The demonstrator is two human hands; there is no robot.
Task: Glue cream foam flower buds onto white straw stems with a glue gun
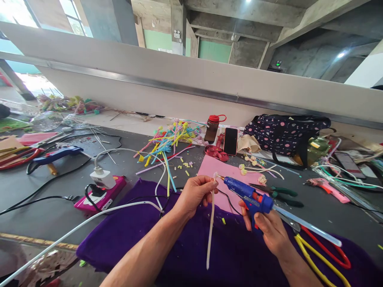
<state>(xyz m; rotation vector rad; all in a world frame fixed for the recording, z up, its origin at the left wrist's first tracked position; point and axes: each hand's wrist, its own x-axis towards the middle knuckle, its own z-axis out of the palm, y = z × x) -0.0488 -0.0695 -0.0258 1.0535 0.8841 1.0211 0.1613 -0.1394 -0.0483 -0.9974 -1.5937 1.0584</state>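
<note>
My left hand [196,192] pinches the top of a long white pipe cleaner stem [210,227] that hangs down over the purple cloth [134,235]. My right hand [267,227] grips a blue hot glue gun [248,196] with a clear glue stick sticking out of its back. The gun's nozzle touches the white tip of the stem by my left fingers. Both hands hover above a pink sheet [214,167] and the cloth.
Green-handled pliers [283,194] lie right of the gun. A pile of coloured pipe cleaners [167,143], a brown bottle [212,128], a phone [230,141] and a spotted bag [284,133] sit behind. A pink power strip [100,195] and another glue gun [56,154] lie left.
</note>
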